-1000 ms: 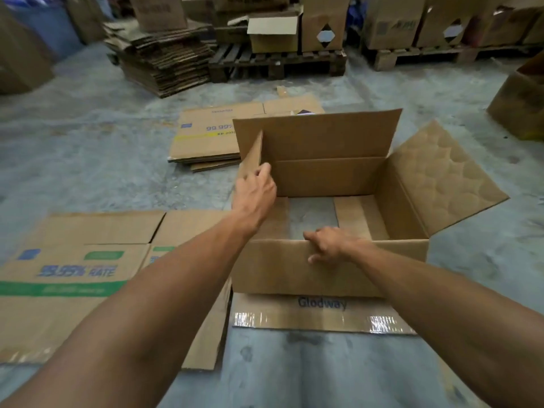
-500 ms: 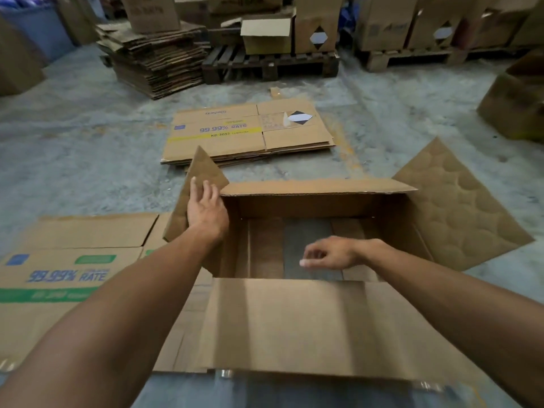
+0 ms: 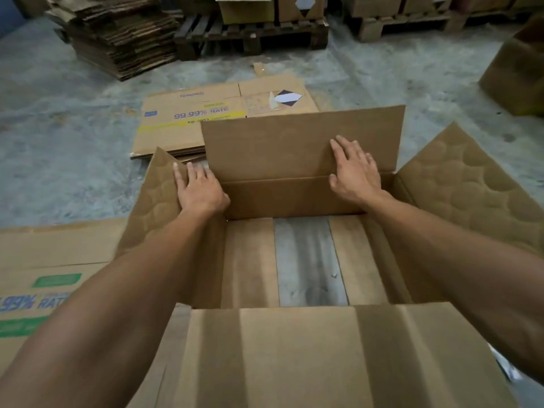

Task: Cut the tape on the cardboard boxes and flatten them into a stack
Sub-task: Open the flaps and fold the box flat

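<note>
- Concrete floor (image 3: 73, 160); flattened cartons (image 3: 206, 119) beyond open cardboard box (image 3: 294, 198).
- Left hand (image 3: 200, 189) flat on left flap (image 3: 153, 201), grip wide.
- Right hand (image 3: 353, 172) flat on far flap (image 3: 279, 145), grip wide.

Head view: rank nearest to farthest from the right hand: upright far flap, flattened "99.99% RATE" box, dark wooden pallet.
1. Upright far flap of the open brown cardboard box: under the right hand.
2. Flattened printed "99.99% RATE" box: on the floor beyond, leftward.
3. Dark wooden pallet: far back.
</note>
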